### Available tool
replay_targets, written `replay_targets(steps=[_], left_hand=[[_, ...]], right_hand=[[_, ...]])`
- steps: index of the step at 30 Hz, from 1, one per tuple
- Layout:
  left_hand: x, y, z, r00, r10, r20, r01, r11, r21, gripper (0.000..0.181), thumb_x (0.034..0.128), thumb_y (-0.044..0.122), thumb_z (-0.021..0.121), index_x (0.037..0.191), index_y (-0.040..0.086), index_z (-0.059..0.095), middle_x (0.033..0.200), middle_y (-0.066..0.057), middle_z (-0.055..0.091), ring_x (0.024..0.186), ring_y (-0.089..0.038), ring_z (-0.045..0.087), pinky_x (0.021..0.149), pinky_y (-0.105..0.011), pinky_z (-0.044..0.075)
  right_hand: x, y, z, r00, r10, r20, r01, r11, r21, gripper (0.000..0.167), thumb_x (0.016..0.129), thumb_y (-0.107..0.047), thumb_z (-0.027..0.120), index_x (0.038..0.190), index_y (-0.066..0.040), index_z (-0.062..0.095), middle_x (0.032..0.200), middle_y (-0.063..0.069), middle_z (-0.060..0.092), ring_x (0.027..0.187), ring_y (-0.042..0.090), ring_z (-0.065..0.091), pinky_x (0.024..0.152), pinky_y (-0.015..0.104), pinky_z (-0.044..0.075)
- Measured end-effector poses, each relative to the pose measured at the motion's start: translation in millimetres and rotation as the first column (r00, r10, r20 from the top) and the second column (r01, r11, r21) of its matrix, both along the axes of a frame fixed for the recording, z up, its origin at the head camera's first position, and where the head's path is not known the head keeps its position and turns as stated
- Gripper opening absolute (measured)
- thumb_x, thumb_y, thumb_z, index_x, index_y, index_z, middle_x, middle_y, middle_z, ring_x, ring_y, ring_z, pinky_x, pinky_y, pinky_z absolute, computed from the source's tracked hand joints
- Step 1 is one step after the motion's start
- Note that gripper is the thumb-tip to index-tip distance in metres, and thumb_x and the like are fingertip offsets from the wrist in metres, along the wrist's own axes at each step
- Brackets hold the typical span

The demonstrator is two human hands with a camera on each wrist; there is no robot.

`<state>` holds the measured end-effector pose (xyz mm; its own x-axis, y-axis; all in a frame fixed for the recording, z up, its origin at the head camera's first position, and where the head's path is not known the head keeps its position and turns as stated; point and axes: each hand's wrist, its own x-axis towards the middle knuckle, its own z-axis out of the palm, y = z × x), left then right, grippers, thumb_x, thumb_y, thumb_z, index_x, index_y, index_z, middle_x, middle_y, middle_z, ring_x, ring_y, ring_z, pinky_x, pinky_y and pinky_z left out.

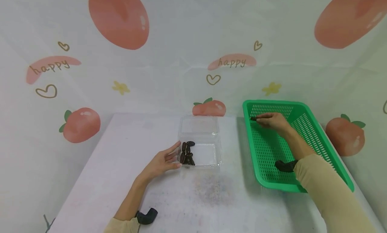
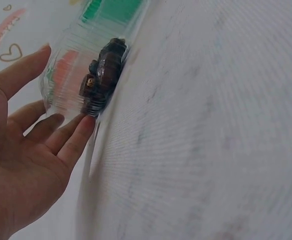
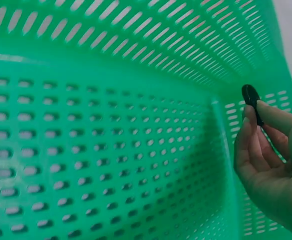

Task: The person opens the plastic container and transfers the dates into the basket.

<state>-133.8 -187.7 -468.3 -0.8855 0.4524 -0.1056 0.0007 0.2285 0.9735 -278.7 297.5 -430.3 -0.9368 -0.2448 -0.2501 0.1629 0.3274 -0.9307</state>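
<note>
A clear plastic box [image 1: 207,154] stands with its lid folded back, several dark brown date-like pieces [image 1: 188,153] lying at its left end. Against the box's left wall rest the extended fingers of my left hand [image 1: 161,164]; in the left wrist view, the hand [image 2: 36,155] touches the wall beside the dark pieces [image 2: 106,72]. Inside the green basket [image 1: 255,159], near its far left corner, my right hand [image 1: 273,121] pinches one dark piece [image 1: 253,119]. The right wrist view shows that piece [image 3: 251,102] between thumb and fingers of the right hand [image 3: 270,155].
The green basket stands to the right of the box on the white table [image 1: 121,152], its slotted wall [image 3: 150,35] rising around the right hand. Behind the table hangs a white printed cloth [image 1: 169,58]. A black band [image 1: 147,216] is on the left wrist, another [image 1: 285,166] on the right.
</note>
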Motion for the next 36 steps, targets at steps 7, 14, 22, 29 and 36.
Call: replay_targets(steps=[7, 14, 22, 29, 36], left_hand=[[-0.1, 0.4, -1.3, 1.0, 0.008, 0.011, -0.008, 1.0, -0.004, 0.087, 0.0877, 0.012, 0.077, 0.158, 0.014, 0.026, 0.163, -0.003, 0.023, 0.144, -0.036, 0.031, 0.111, -0.04, 0.038], [-0.4, 0.2, -2.6, 1.0, 0.003, 0.012, -0.003, 1.0, 0.007, 0.088, 0.0871, 0.014, 0.078, 0.158, 0.014, 0.026, 0.163, -0.002, 0.023, 0.144, -0.035, 0.031, 0.111, -0.039, 0.038], [-0.8, -0.8, -2.7, 1.0, 0.01, 0.019, -0.011, 1.0, 0.026, 0.088, 0.0867, 0.013, 0.078, 0.158, 0.015, 0.027, 0.163, -0.001, 0.024, 0.145, -0.033, 0.031, 0.111, -0.036, 0.038], [-1.3, 0.3, -4.7, 0.999, 0.014, 0.028, -0.015, 0.999, 0.029, 0.087, 0.0867, 0.013, 0.078, 0.158, 0.017, 0.028, 0.163, -0.004, 0.023, 0.145, -0.034, 0.03, 0.111, -0.037, 0.038], [-1.2, -2.2, -8.1, 0.999, 0.025, 0.028, -0.026, 0.999, 0.031, 0.087, 0.0868, 0.015, 0.078, 0.158, 0.018, 0.029, 0.162, -0.005, 0.025, 0.144, -0.034, 0.032, 0.111, -0.037, 0.037]], right_hand=[[-2.5, 2, -13.3, 1.0, 0.014, 0.023, -0.014, 1.0, 0.026, 0.05, 0.101, -0.016, 0.06, 0.14, 0.013, 0.047, 0.108, -0.007, 0.067, 0.095, 0.001, 0.065, 0.094, 0.028, 0.054], [-1.4, 2, -21.6, 1.0, 0.026, 0.011, -0.026, 0.999, 0.037, 0.048, 0.101, -0.01, 0.058, 0.138, 0.018, 0.044, 0.116, 0.007, 0.066, 0.092, -0.001, 0.066, 0.091, 0.027, 0.056], [-1.9, -5, -22.2, 1.0, -0.009, 0.003, 0.009, 0.992, 0.125, 0.045, 0.1, -0.013, 0.061, 0.134, 0.015, 0.052, 0.128, 0.025, 0.06, 0.087, 0.0, 0.066, 0.086, 0.027, 0.057], [-0.5, -5, -19.4, 1.0, -0.004, -0.01, 0.006, 0.973, 0.232, 0.045, 0.101, -0.019, 0.061, 0.135, 0.009, 0.055, 0.135, 0.029, 0.055, 0.087, 0.0, 0.064, 0.089, 0.031, 0.057], [0.7, -8, -11.7, 1.0, 0.006, -0.021, 0.0, 0.964, 0.265, 0.047, 0.101, -0.022, 0.06, 0.139, 0.006, 0.053, 0.111, 0.022, 0.066, 0.085, 0.011, 0.061, 0.089, 0.038, 0.054]])
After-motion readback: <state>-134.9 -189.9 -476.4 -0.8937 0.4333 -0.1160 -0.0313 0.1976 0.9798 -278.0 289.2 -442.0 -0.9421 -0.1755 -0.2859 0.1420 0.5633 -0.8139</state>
